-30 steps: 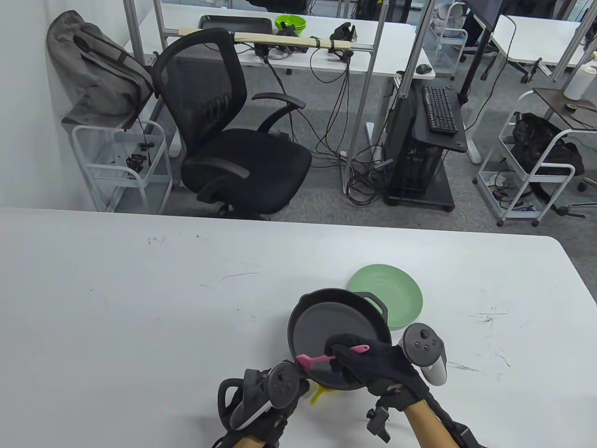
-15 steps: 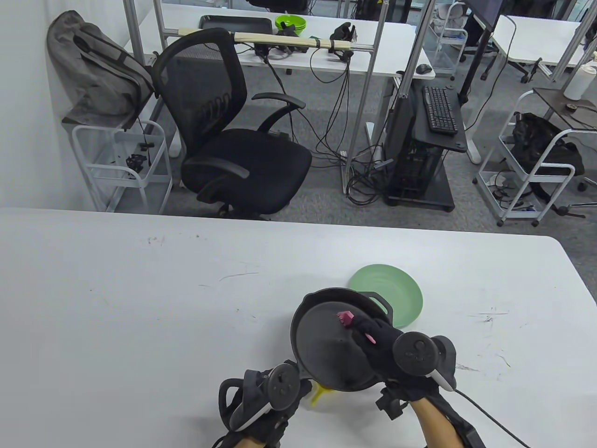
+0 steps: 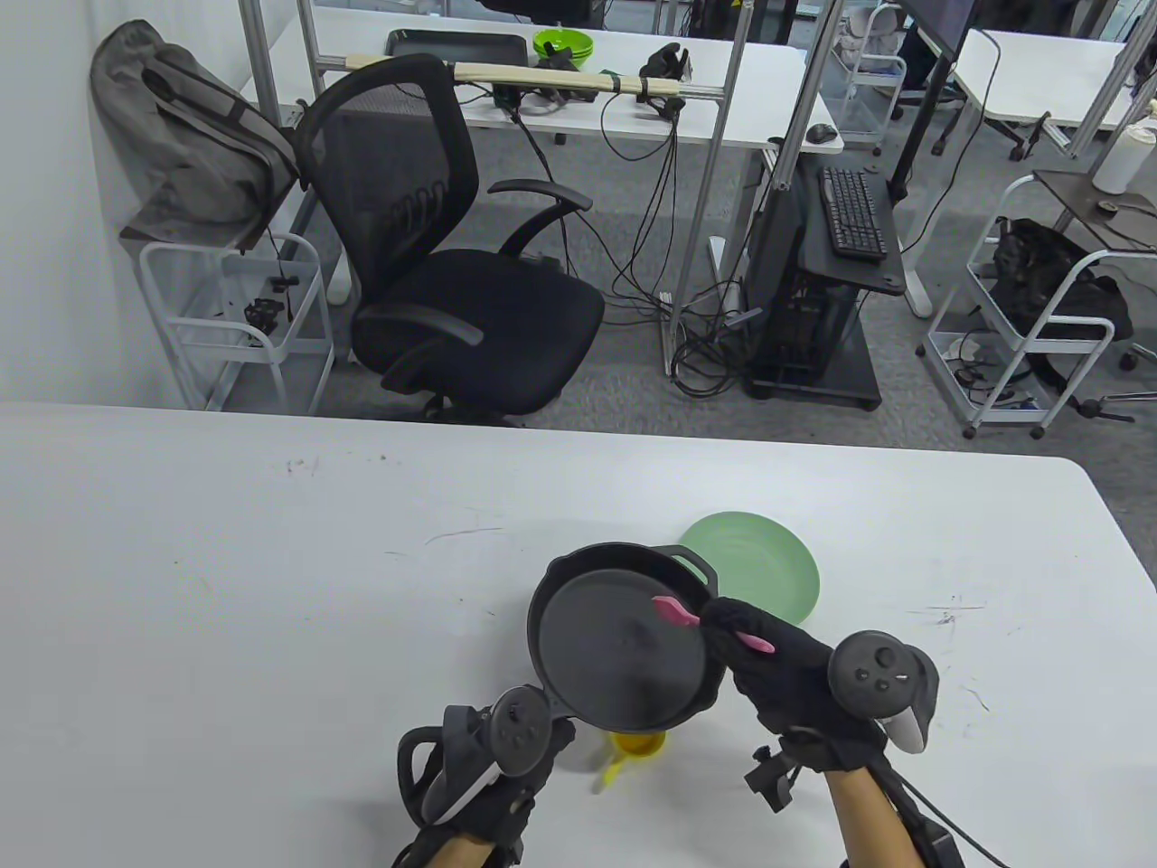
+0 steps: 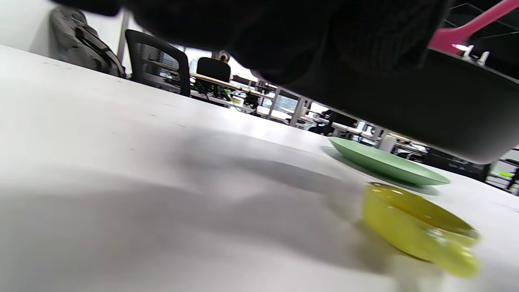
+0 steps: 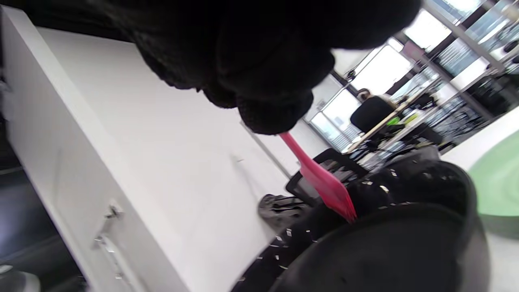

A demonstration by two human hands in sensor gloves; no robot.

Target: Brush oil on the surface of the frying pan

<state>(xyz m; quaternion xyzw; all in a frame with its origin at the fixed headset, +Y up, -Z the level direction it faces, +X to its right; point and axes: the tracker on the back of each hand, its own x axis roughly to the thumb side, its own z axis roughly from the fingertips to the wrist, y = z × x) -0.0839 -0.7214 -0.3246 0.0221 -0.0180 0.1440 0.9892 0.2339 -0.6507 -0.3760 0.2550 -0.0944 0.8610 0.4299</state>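
Note:
A black cast-iron frying pan (image 3: 615, 651) is held above the table, with its shadow below it in the left wrist view (image 4: 425, 105). My left hand (image 3: 529, 746) grips its handle at the near left. My right hand (image 3: 737, 628) grips a pink silicone brush (image 3: 673, 612). The brush head rests on the pan's far right inner surface, near the rim. In the right wrist view the brush (image 5: 322, 180) touches the pan (image 5: 385, 251). A small yellow oil bowl (image 3: 637, 746) stands on the table under the pan's near edge.
A green plate (image 3: 773, 561) lies on the white table (image 3: 271, 588) just behind and right of the pan, close to my right hand. It also shows in the left wrist view (image 4: 385, 162), with the yellow bowl (image 4: 417, 227) in front of it.
The brush swept from the pan's near left edge to its far right side. The pan and my left hand shifted a little to the left, showing more of the yellow bowl.

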